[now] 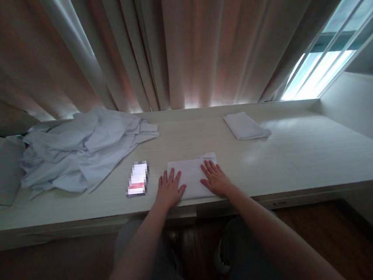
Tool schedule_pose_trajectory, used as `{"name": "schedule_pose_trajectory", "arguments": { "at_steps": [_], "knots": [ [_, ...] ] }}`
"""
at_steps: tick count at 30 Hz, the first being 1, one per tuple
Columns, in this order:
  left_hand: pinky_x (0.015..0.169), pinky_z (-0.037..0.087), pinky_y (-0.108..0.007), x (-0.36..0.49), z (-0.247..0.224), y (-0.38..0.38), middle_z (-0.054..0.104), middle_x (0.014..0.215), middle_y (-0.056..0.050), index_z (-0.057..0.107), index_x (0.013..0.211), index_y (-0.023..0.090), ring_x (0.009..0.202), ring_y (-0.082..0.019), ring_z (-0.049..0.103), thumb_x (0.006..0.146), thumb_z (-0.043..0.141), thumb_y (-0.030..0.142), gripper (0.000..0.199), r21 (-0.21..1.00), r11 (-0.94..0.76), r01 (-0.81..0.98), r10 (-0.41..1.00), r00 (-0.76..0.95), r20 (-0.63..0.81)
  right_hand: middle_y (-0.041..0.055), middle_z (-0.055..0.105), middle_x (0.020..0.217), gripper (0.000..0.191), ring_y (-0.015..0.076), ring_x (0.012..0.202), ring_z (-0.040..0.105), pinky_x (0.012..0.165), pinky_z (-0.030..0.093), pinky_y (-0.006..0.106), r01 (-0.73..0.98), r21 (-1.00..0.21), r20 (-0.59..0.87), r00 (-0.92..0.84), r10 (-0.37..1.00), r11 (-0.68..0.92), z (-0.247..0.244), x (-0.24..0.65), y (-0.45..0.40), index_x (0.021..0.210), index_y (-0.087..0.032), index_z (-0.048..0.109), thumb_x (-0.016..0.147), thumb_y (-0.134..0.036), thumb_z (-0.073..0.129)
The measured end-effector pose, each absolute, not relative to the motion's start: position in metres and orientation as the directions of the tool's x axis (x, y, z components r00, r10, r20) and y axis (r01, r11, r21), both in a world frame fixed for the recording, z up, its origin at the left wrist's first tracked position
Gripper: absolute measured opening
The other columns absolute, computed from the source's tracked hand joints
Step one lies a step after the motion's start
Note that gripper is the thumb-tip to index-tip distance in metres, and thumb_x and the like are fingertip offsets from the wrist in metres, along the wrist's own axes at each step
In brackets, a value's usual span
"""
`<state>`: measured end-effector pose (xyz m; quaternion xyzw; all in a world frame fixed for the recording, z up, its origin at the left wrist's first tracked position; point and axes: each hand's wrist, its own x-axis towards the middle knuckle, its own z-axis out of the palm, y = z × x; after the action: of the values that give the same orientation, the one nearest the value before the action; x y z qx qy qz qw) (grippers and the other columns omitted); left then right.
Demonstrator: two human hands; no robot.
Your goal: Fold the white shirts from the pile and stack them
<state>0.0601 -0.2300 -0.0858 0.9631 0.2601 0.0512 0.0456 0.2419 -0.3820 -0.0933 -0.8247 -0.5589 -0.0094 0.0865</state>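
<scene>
A folded white cloth garment (192, 179) lies flat near the front edge of the pale desk (186, 138). My left hand (170, 190) rests on its left side, fingers spread. On the right side, my right hand (216, 179) presses down with its fingers stretched out. A small flap of the fabric sticks out at the far right corner. Neither hand grips anything. What kind of garment it is I cannot tell.
A loose heap of white clothing (85, 149) covers the desk's left part. Between it and my left hand lies a phone (137, 178). Another folded white cloth (246, 125) sits at the back right. Curtains (197, 46) hang behind the desk, with a window (323, 52) on the right.
</scene>
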Motion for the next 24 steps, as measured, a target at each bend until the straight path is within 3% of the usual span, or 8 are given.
{"name": "schedule_pose_trajectory", "arguments": {
  "at_steps": [24],
  "knots": [
    [0.105, 0.010, -0.047, 0.0596, -0.0905, -0.2290, 0.015, 0.146, -0.003, 0.021, 0.137, 0.027, 0.132, -0.029, 0.010, 0.083, 0.028, 0.054, 0.061, 0.068, -0.866, 0.496, 0.501, 0.859, 0.109, 0.0084, 0.006, 0.146, 0.066, 0.0256, 0.132, -0.002, 0.105, 0.008, 0.046, 0.924, -0.155, 0.110, 0.367, 0.924, -0.349, -0.0956, 0.2438, -0.3817, 0.139, -0.016, 0.019, 0.085, -0.054, 0.027]
  ]
}}
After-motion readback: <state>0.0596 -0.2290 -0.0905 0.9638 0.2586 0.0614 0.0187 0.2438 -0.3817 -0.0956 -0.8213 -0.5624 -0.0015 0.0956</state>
